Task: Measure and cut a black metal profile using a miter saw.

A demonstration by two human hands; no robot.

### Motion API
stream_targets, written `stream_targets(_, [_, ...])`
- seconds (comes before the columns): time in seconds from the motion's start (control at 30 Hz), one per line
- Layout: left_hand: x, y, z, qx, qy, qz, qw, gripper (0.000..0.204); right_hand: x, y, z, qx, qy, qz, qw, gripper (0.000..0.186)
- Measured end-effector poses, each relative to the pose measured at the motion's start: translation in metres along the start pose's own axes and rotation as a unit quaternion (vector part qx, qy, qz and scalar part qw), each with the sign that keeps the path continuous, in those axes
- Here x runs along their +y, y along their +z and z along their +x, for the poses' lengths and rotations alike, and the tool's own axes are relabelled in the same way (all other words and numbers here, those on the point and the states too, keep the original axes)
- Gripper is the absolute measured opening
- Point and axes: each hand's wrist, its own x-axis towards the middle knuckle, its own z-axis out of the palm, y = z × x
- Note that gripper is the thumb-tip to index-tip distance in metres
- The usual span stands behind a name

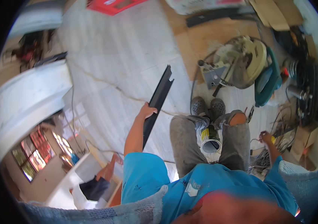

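Note:
My left hand (pixel 147 111) is closed around a long black channel profile (pixel 162 86) with a notched upper end, held diagonally over the floor. My right hand (pixel 266 137) hangs out to the right beside a tangle of cables (pixel 259 162); its fingers are curled, and what they hold is too small to make out. A metal can (pixel 210 145) sits between my knees, above my grey shoes. Ahead to the right, a cutting saw (pixel 243 61) with a beige guard lies next to a teal base or case (pixel 267 86).
A white curved object (pixel 32 93) is at left, a red item (pixel 110 5) at top. Cardboard (pixel 271 13) and black cases (pixel 315 93) line the right. Cords (pixel 118 89) cross the tiled floor (pixel 121 44). Another person (pixel 95 183) is at lower left.

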Motion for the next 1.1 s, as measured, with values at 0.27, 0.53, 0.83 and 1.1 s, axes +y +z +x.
stream_targets(0.27, [-0.099,-0.058,-0.295,0.053,-0.059,-0.183,0.98,0.099,-0.219,0.058,-0.255,-0.116,0.006,-0.058,0.992,0.026])
stream_targets(0.53, [-0.192,-0.083,-0.388,0.1,-0.151,-0.338,0.924,0.102,-0.528,0.193,-0.388,-0.111,-0.118,-0.103,0.981,0.02])
stream_targets(0.83, [-0.222,-0.292,-0.314,0.104,-0.213,-0.452,0.86,0.097,-0.703,0.328,-0.486,-0.107,-0.154,-0.262,0.947,0.004])
stream_targets(1.1, [-0.201,-0.533,-0.182,0.142,-0.191,-0.481,0.844,0.099,-0.964,0.463,-0.354,-0.05,-0.311,-0.535,0.784,0.015])
